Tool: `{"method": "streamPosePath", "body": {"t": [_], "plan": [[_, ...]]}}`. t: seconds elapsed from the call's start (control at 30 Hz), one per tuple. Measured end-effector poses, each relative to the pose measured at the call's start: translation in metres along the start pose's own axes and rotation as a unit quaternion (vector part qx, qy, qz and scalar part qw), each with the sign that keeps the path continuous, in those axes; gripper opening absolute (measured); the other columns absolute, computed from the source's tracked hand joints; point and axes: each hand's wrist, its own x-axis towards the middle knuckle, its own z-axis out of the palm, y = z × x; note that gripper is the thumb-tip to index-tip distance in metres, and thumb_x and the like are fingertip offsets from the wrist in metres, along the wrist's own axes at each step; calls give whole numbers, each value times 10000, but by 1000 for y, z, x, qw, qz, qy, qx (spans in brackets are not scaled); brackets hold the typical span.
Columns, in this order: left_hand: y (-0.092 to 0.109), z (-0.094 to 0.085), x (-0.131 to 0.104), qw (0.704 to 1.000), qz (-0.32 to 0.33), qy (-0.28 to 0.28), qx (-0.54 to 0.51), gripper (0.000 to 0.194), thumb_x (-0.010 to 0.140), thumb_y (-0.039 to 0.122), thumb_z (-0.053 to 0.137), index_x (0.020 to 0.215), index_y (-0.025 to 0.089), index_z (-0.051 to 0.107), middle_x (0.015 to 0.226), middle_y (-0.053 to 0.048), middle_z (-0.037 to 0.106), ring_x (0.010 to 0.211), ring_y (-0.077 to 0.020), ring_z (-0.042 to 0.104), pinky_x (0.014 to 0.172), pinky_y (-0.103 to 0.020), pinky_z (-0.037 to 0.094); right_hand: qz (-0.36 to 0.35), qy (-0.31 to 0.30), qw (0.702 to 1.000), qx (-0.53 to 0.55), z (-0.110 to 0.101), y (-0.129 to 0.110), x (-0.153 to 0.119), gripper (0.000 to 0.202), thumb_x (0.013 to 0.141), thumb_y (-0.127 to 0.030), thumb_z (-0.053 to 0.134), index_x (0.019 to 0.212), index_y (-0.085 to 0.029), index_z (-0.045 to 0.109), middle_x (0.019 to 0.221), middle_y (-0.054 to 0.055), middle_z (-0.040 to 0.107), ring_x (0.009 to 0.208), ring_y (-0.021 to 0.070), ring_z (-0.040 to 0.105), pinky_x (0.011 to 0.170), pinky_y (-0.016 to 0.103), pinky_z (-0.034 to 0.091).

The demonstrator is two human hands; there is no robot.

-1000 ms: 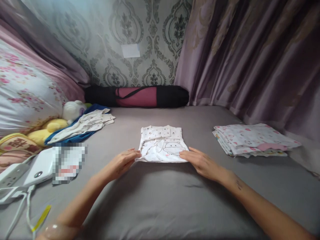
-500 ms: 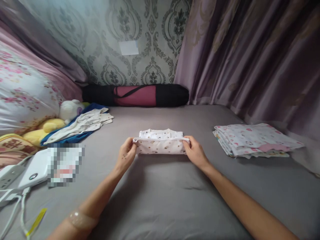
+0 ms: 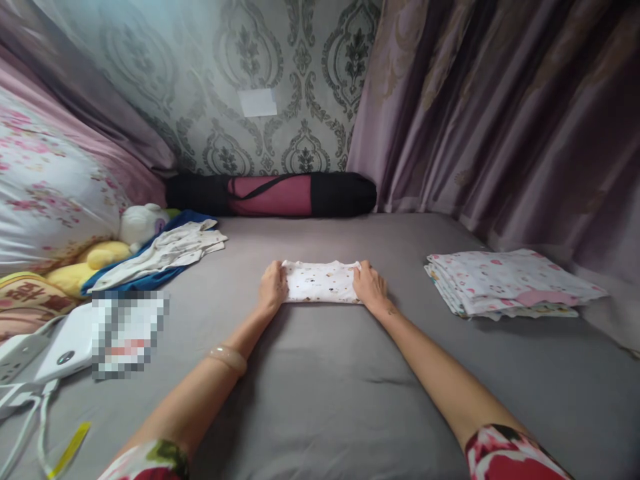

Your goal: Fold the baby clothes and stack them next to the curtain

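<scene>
A small white garment with a scattered print (image 3: 321, 283) lies folded into a flat rectangle on the grey bed sheet (image 3: 330, 387). My left hand (image 3: 273, 287) is closed on its left end, fingers curled at the edge. At the opposite end my right hand (image 3: 370, 285) grips the cloth, the thumb near the upper corner. Some fingertips of both hands are hidden by the cloth and the hands themselves. A pale bangle (image 3: 227, 359) circles my left forearm.
To the right lies a stack of folded printed cloths (image 3: 515, 283). On the left are loose clothes (image 3: 165, 253), plush toys (image 3: 140, 223), a white power bank (image 3: 67, 343) and cables (image 3: 44, 427). A black and red roll bag (image 3: 270, 195) lies along the wall.
The garment's near flap, held up before, now lies folded over away from me. Both hands have moved slightly forward and closer together, still holding the ends.
</scene>
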Motion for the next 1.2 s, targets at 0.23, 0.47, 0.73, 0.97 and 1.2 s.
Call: {"method": "streamPosePath", "body": {"t": [0.23,0.47,0.73,0.97,1.2], "plan": [[5,0,-1,996,-47,-21,79,204,966,285,346,933,193,525,935,-115,653,858,-222,610,736,-311,419,44,-23,999,-20,-2,-2,1,310,1008,-327,300,1140,-135,505,1025,184,687,964,274,675,799,342,461],[16,-5,2,987,-114,-37,106,257,990,338,284,1025,198,497,983,-151,682,878,-260,659,687,-318,424,46,-20,999,-18,-1,-1,6,344,1011,-338,256,1159,-128,485,1007,192,694,958,278,676,800,350,468],[17,-2,9,979,-145,-64,129,282,961,351,352,1016,150,543,1030,-218,677,957,-322,659,743,-368,452,72,-30,997,-25,2,-3,12,336,969,-338,394,1131,-89,551,1038,227,679,994,299,666,814,359,479],[-1,-19,18,980,-150,-80,104,309,925,389,442,1053,133,561,1027,-190,674,995,-288,638,787,-341,466,-6,-105,994,3,-14,19,20,398,994,-346,316,1050,-121,640,1071,186,687,1037,281,644,821,325,464],[13,-29,-4,984,147,-54,85,281,959,285,363,1117,202,580,1130,-96,645,1066,-217,596,920,-333,457,-208,11,977,-44,-17,-1,-14,414,967,-133,261,1227,-96,581,1289,186,585,1224,251,523,1023,365,376]]}}
